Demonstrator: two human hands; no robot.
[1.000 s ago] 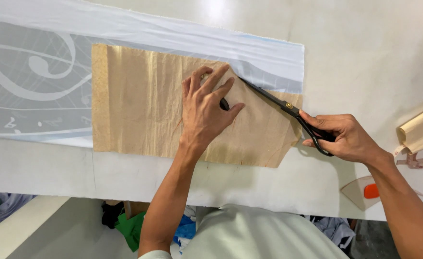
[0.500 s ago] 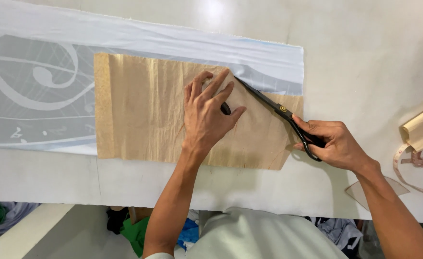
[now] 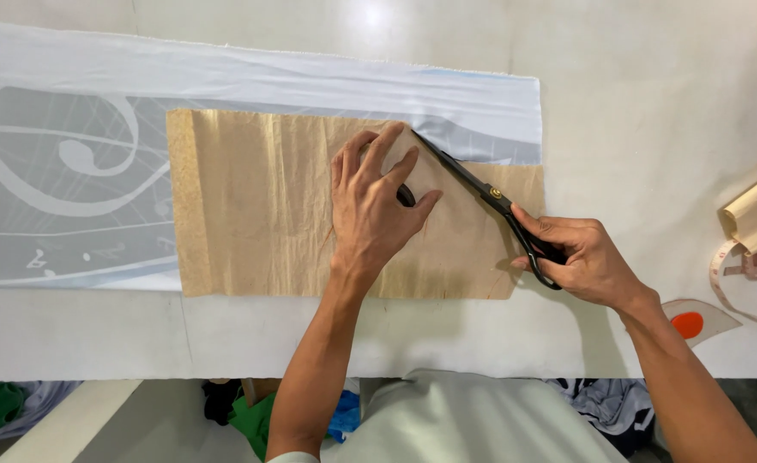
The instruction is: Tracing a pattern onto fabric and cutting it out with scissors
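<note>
From above, the left hand (image 3: 376, 210) lies flat at mid-frame, fingers (image 3: 389, 146) spread, pressing the brown paper pattern (image 3: 258, 206) onto pale printed fabric (image 3: 78, 163) on the worktop (image 3: 653, 103). Right of it, the right hand (image 3: 580, 257) has its fingers curled through black scissors (image 3: 481, 190), whose blades run along the paper's slanted upper-right edge.

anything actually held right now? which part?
Right hand holds the black scissors by the handle loops, blades lying along the brown paper pattern. Left hand holds nothing; it presses flat on that paper.
</note>
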